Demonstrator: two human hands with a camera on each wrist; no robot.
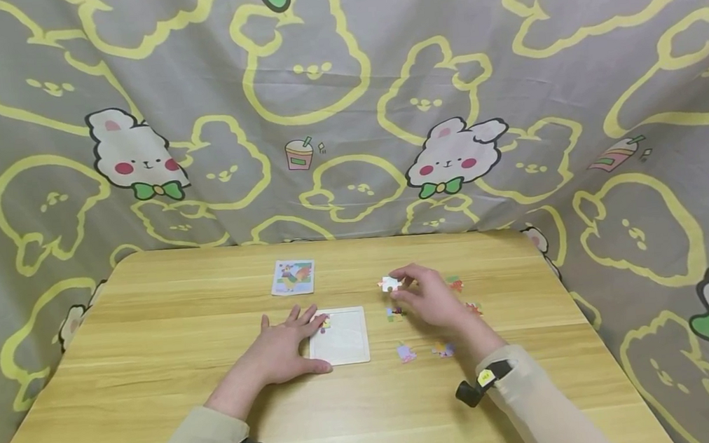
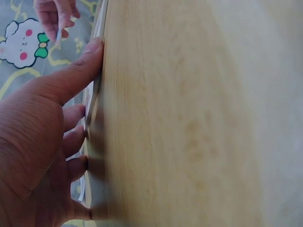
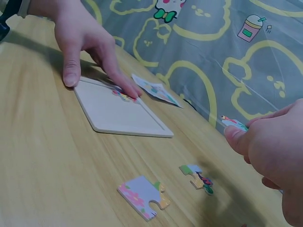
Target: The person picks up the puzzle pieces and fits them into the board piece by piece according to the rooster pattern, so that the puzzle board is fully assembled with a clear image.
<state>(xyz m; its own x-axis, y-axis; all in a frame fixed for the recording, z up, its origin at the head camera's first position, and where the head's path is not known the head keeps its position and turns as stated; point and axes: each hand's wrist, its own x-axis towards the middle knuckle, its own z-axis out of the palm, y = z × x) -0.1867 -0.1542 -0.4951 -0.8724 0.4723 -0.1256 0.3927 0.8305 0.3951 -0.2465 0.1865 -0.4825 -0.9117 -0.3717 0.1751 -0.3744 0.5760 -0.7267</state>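
White piece point(image 1: 389, 284) in grip: pinching it between the thumb and fingers of the right hand point(image 1: 427, 296), holding it above the table point(image 1: 157, 422), to the right of the tray point(image 1: 349, 341). Resting the left hand point(image 1: 281, 351) along the tray's left side, spreading the fingers and extending the thumb to the near left corner. Showing a colourful inset piece point(image 1: 324, 324) in the tray's far left corner, by a fingertip. Showing loose pieces point(image 1: 407, 352) around and below the right hand. Beyond the tray, showing a card point(image 1: 293, 277); farther back, a rabbit-print cloth point(image 1: 340, 54) hanging.
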